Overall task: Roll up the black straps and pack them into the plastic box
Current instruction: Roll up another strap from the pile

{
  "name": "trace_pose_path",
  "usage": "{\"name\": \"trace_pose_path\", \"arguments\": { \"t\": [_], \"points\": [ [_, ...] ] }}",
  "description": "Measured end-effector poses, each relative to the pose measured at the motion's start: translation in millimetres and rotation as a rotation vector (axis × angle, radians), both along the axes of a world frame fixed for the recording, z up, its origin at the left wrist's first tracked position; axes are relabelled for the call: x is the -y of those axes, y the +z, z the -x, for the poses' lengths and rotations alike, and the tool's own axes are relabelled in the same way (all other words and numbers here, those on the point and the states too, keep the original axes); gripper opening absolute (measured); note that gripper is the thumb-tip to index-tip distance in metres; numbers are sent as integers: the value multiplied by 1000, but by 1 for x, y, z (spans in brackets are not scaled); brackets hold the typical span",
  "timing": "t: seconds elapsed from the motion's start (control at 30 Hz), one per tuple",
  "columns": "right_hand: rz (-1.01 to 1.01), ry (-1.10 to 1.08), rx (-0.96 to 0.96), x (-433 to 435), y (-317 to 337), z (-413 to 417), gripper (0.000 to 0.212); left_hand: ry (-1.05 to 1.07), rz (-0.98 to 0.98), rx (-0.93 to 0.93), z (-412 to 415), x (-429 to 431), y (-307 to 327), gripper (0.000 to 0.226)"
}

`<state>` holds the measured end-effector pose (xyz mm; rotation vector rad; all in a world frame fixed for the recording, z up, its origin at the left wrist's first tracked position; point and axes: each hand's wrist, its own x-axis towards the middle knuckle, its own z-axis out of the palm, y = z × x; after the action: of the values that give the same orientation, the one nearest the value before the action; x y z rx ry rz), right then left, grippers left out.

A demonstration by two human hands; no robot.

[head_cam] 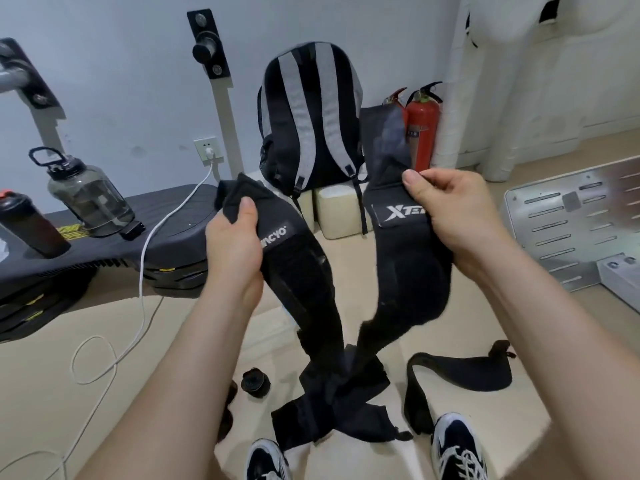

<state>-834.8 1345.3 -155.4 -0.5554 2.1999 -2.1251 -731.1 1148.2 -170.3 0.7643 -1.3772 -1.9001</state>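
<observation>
While we look down at a beige floor [34, 410], our left hand [232, 247] grips the top end of the black ncyo strap [301, 271], with fingers and thumb curled round bunched cloth beside its white label. Our right hand [453, 216] pinches the top of the black XTE strap [405, 271] between thumb and curled fingers, just above its label. Both straps hang between our forearms. Their lower ends lie crossed in a heap on the floor, just ahead of our 2 black-and-white trainers [457, 448].

A 3rd loose strap [460, 372] lies on the floor right of the heap, and a small black roll [255, 377] sits to its left. Behind, a grey-and-black backpack [308, 116] leans on the wall beside 2 red fire extinguishers [424, 133]. At left, a dark platform [173, 216] carries a smoky water jug [90, 199] and a shaker bottle [27, 223]. A white cable [142, 271] trails from a wall socket [207, 150].
</observation>
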Motion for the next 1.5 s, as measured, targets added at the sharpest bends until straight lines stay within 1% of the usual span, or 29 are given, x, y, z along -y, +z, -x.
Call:
{"name": "trace_pose_path", "arguments": {
  "t": [0.07, 0.17, 0.23, 0.3, 0.37, 0.47, 0.53, 0.6, 0.67, 0.73, 0.83, 0.87, 0.93, 1.0, 1.07, 1.17, 1.23, 1.33, 1.37, 1.43, 1.5],
  "points": [
    [-65, -3, -30, -2, -5, 5, 22, -153, -85, -8, -5, 3, 4, 17],
    [-239, 18, -78, 5, -17, 3, 26, -435, -149, -2, -12, -9, 10, 26],
    [-278, 37, -113, 10, -19, -1, 23, -567, -123, 7, -15, -17, 10, 27],
    [-248, 68, -102, 14, -18, -5, 22, -650, -76, 38, -18, -20, 9, 24],
    [-254, 59, -93, 14, -20, -4, 22, -694, -49, 37, -21, -20, 10, 26],
    [-431, -40, -119, 12, -29, 9, 24, -655, -12, 19, -25, -16, 13, 28],
    [-517, -52, -103, 13, -41, 18, 24, -577, 109, 100, -25, -11, 9, 23],
    [-545, -41, -47, 17, -58, 27, 26, -537, 200, 166, -21, -8, -1, 22],
    [-522, -15, 54, 21, -76, 32, 22, -535, 182, 206, -14, -9, -13, 20],
    [-478, 15, 177, 23, -91, 31, 8, -564, 149, 259, -8, -13, -29, 19],
    [-328, 45, 368, 21, -112, 17, 44, -644, 91, 362, -2, -22, -57, 20],
    [-266, 30, 404, 20, -120, 10, 52, -654, 52, 380, 2, -24, -66, 22],
    [-125, -14, 468, 17, -140, -3, 60, -657, -34, 381, 14, -30, -81, 26],
    [-51, -57, 529, 11, -159, -17, 63, -663, -106, 364, 27, -41, -98, 25],
    [-13, -84, 569, 2, -180, -21, 59, -681, -158, 371, 34, -54, -119, 23],
    [117, -61, 669, -11, -202, -19, 28, -668, -171, 405, 37, -67, -155, 23],
    [94, -50, 715, -12, -218, -15, 30, -696, -225, 405, 36, -68, -179, 25],
    [21, -92, 683, 3, -246, 8, 33, -883, -344, 443, 29, -71, -211, 29],
    [2, -92, 649, 8, -255, 22, 36, -965, -329, 493, 26, -75, -221, 25],
    [-56, -52, 600, 11, -277, 48, 47, -1086, -199, 630, 23, -87, -244, 23],
    [-245, -42, 603, -3, -307, 56, 60, -1084, -92, 737, 23, -97, -268, 25]
  ]
}}
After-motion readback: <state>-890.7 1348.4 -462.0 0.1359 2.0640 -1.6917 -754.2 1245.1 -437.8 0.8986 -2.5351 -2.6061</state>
